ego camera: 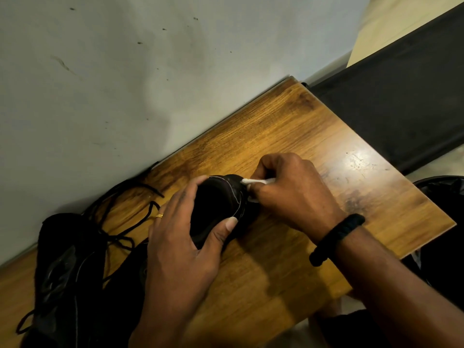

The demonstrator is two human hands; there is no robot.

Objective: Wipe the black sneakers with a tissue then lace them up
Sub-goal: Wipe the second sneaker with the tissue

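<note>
A black sneaker stands on the wooden table with its opening facing me. My left hand grips it around the collar, thumb on the near rim and fingers over the far rim. My right hand pinches a folded white tissue and presses it against the sneaker's right outer side. The second black sneaker lies at the left of the table. Loose black laces sprawl between the two shoes.
A grey wall runs along the table's far edge. A dark panel stands beyond the table's right corner. A black bag-lined bin sits on the floor at the right.
</note>
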